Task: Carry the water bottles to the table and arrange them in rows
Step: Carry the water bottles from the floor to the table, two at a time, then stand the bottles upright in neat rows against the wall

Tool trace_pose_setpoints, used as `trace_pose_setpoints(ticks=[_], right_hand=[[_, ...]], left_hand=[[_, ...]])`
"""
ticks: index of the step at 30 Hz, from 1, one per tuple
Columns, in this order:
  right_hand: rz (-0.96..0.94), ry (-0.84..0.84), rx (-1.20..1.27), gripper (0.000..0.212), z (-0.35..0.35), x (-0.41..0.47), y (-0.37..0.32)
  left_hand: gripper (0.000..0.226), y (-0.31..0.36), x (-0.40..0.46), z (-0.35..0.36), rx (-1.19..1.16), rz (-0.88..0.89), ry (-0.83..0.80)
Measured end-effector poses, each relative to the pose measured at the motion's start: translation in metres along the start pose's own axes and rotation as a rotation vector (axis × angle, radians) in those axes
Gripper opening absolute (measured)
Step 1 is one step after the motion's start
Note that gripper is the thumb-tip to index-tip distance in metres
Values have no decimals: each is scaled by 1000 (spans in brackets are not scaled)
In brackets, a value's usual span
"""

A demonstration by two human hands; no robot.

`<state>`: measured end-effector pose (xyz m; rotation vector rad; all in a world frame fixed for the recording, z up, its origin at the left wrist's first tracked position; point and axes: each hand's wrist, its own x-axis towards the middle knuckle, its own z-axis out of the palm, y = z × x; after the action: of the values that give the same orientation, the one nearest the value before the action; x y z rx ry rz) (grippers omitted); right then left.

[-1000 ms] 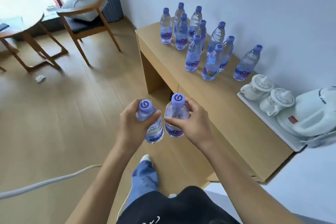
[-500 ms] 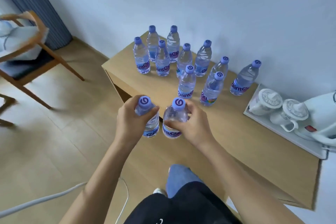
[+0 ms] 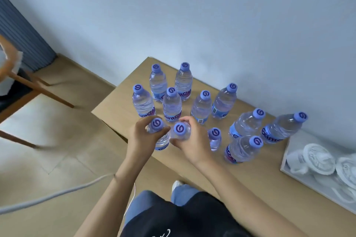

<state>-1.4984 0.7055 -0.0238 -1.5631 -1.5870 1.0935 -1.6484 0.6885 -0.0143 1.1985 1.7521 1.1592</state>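
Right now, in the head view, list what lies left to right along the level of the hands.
Chair leg → left hand with its bottle → right hand with its bottle → standing bottle → white tray of cups.

Bottles [image 3: 172, 106] on table [image 3: 250, 175]; tray [image 3: 285, 161] right

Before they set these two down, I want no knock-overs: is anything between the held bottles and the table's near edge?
Nothing visible: both held bottles hang over the bare front strip of the table; standing bottles crowd just behind.
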Motion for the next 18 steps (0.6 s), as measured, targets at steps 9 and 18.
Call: trace_pose_setpoints(ticks=[9,18], right_hand=[[145,149,76,29,16,50,-5],[127,311,-87,31,35,55,-13]], left_hand=[[23,-16,75,8,-27,-27,-196],[26,-41,104,-4,107,197,-437]])
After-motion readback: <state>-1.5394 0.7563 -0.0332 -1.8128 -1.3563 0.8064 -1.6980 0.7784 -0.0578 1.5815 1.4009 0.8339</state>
